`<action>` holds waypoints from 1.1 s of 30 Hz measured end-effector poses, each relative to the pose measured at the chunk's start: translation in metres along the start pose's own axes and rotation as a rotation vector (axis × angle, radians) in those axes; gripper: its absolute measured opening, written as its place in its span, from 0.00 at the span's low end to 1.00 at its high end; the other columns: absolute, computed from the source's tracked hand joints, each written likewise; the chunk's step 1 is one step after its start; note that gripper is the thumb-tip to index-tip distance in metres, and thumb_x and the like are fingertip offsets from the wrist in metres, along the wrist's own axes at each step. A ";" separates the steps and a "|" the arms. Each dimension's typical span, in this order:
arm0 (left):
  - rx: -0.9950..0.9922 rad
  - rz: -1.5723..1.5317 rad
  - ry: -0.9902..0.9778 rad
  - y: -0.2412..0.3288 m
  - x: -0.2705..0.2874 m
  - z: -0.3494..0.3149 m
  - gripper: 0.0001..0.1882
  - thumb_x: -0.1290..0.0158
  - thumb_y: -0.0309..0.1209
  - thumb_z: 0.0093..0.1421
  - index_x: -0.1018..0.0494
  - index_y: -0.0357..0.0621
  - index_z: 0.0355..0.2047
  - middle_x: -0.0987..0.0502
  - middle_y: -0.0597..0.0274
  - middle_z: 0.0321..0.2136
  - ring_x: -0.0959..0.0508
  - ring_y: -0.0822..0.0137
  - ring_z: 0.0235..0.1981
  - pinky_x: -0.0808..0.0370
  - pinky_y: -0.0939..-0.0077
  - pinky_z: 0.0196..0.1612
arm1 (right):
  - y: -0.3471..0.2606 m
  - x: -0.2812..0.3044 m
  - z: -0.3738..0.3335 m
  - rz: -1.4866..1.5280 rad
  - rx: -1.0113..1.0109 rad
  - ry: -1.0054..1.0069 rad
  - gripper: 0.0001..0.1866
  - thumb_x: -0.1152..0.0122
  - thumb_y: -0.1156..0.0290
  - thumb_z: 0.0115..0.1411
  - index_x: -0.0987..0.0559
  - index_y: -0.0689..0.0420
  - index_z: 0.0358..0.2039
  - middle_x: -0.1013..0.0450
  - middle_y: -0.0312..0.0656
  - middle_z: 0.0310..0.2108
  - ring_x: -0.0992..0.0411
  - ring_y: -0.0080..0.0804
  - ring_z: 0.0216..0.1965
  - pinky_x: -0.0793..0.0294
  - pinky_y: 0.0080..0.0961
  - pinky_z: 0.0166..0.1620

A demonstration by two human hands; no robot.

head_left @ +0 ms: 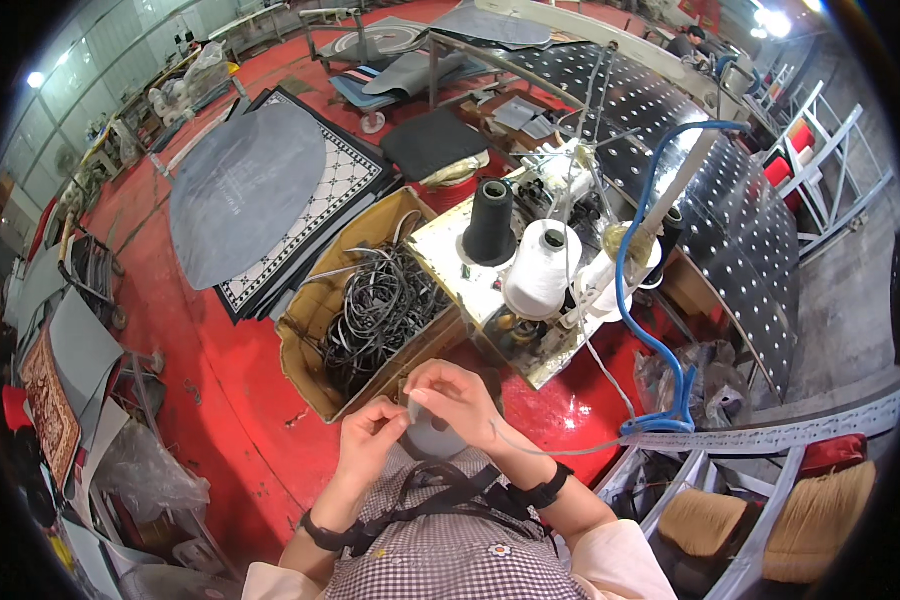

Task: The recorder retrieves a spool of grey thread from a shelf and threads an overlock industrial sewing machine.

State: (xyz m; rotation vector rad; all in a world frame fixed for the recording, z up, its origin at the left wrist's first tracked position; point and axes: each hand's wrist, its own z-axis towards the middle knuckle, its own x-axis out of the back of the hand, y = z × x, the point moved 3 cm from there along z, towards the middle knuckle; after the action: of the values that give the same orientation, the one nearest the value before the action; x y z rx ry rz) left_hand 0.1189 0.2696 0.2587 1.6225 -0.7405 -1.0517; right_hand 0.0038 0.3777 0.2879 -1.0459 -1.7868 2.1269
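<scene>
1. A checked apron (440, 545) is nearest the camera.
2. Beyond it, the right hand (460, 400) pinches a small pale piece (414, 408) between both hands.
3. The left hand (372, 438) has thumb and forefinger pinched together beside it, their hold unclear.
4. A grey cord (570, 452) runs from near the right hand toward a blue tube (625, 290).

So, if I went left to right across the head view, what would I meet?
Patterned rug → grey rounded mat → left hand → right hand → white thread cone → blue tube → two red thread spools.
</scene>
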 end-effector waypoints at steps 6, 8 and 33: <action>0.075 -0.179 0.154 -0.005 0.011 -0.001 0.04 0.47 0.24 0.58 0.24 0.37 0.32 0.24 0.68 0.29 0.28 0.77 0.30 0.31 0.84 0.36 | -0.002 0.001 -0.018 0.173 -0.046 -0.257 0.05 0.47 0.74 0.62 0.31 0.60 0.30 0.28 0.42 0.31 0.36 0.16 0.24 0.36 0.13 0.28; 0.089 -0.194 0.157 -0.005 0.011 -0.002 0.04 0.46 0.25 0.59 0.24 0.37 0.32 0.24 0.68 0.29 0.27 0.77 0.30 0.31 0.83 0.36 | 0.002 -0.003 -0.019 0.150 -0.105 -0.233 0.06 0.48 0.72 0.63 0.31 0.61 0.35 0.28 0.41 0.27 0.40 0.15 0.18 0.40 0.13 0.22; 0.209 -0.309 0.070 -0.007 0.006 -0.012 0.06 0.45 0.28 0.59 0.24 0.40 0.35 0.23 0.70 0.27 0.28 0.79 0.29 0.32 0.85 0.34 | 0.006 -0.011 -0.020 -0.099 -0.235 -0.023 0.07 0.46 0.69 0.62 0.28 0.60 0.33 0.34 0.29 0.22 0.37 0.12 0.23 0.39 0.11 0.26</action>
State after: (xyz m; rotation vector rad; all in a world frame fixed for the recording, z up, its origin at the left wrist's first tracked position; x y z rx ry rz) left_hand 0.1323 0.2715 0.2518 1.9896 -0.5798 -1.1569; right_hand 0.0258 0.3856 0.2862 -0.9624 -2.0930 1.9140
